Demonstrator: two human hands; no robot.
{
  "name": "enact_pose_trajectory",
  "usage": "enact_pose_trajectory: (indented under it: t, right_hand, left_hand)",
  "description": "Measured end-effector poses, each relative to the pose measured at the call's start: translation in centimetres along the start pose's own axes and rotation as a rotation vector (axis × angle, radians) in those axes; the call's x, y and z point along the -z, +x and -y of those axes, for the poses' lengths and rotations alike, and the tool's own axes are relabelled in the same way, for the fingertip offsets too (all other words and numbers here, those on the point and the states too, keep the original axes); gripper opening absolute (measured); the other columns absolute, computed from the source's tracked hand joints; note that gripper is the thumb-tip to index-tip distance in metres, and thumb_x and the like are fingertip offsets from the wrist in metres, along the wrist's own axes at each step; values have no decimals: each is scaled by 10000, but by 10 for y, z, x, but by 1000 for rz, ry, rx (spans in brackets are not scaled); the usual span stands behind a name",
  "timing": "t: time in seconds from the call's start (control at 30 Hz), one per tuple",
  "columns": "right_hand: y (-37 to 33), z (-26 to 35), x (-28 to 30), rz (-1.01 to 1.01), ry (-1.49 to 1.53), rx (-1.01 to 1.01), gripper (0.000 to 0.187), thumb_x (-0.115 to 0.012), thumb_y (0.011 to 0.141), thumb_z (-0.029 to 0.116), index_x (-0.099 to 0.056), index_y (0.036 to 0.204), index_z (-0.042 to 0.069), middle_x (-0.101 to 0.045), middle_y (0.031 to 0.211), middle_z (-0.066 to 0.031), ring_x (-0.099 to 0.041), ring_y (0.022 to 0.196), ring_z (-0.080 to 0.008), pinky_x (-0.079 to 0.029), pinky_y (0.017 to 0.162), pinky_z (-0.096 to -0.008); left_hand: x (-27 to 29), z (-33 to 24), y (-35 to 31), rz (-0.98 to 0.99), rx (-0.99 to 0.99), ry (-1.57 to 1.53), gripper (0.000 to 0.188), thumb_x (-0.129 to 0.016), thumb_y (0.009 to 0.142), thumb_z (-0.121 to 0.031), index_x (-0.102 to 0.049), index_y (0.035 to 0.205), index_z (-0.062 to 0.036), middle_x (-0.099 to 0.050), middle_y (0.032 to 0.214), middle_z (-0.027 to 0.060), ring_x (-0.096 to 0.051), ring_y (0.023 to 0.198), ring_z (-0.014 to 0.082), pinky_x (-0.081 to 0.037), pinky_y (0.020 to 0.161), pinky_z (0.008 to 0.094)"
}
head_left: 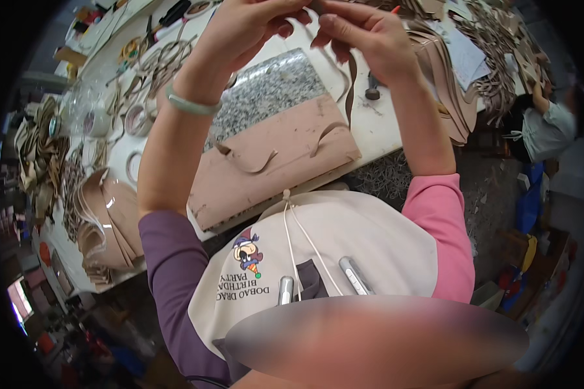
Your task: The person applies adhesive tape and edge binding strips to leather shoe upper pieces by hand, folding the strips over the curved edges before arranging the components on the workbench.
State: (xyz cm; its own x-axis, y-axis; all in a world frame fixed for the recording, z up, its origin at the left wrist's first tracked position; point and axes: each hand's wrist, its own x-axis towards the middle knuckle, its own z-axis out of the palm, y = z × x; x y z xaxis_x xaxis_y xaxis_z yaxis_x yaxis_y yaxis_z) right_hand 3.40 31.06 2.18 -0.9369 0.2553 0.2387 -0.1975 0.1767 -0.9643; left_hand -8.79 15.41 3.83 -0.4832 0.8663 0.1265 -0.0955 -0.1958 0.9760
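Both my hands are raised close together at the top edge of the view, partly cut off by it. My left hand [256,29] is closed, its thumb and fingers pinched at a small dark brown piece. My right hand [373,42] is closed as well, pinching from the other side. A narrow brown strip [351,97], leather-like, hangs below my right hand. Whether it is one with the piece between my fingers cannot be made out. Beneath my hands lie a speckled grey stone slab [266,87] and a pinkish-brown board [272,162] with short strip pieces on it.
A dark-headed tool [372,89] stands right of the slab. Stacked tan strips [444,91], papers [464,58] and strip bundles fill the right side. Tape rolls [96,123] and coiled strips [165,58] lie left. Another person [545,123] sits at the far right. Grey shreds [386,175] lie below the table.
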Motion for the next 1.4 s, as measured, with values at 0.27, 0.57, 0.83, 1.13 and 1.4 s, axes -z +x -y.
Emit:
enact_pose_trajectory:
  t: [0.27, 0.57, 0.83, 1.13, 1.4]
  right_hand:
    - [35, 18, -20, -227, -774, 955, 156, -733, 758, 19, -706, 911, 22, -568, 766, -57, -555, 692, -192, -444, 599, -297]
    - [-28, -137, -37, 45, -944, 794, 292, -650, 754, 23, -647, 1042, 66, -644, 742, -32, -598, 625, -193, -454, 642, -331]
    - [-65, -153, -26, 100, -930, 525, 305, -676, 799, 92, -637, 1100, 71, -672, 791, -38, -623, 678, -188, -437, 663, -316]
    - [45, -99, -9, -374, -808, 843, 220, -688, 846, 193, -677, 1024, 65, -659, 842, -55, -579, 679, -161, -436, 621, -287]
    - [-14, -120, -32, 228, 181, -524, 396, -556, 953, 297, -584, 1176, -29, -669, 1001, -95, -655, 937, -164, -548, 764, -281]
  left_hand:
    - [19, -13, -29, -32, -358, 232, 262, -625, 922, -229, -646, 1097, -36, -645, 866, 21, -604, 811, 86, -471, 653, 210]
    - [49, 95, -62, -227, 306, 206, 282, -556, 953, -249, -652, 1134, -56, -642, 930, 25, -613, 884, 119, -499, 742, 250]
    - [82, 122, -53, -257, 315, -112, 321, -541, 960, -230, -599, 1196, -20, -634, 1106, 77, -611, 1052, 200, -513, 828, 285]
    - [43, 57, -57, -35, -351, 237, 228, -609, 894, -51, -663, 1115, -34, -664, 1085, 95, -654, 973, 201, -540, 784, 280]
    - [31, 109, -79, 130, -590, 1242, 372, -626, 703, 109, -660, 1049, -23, -623, 1124, 96, -618, 976, 258, -531, 779, 332]
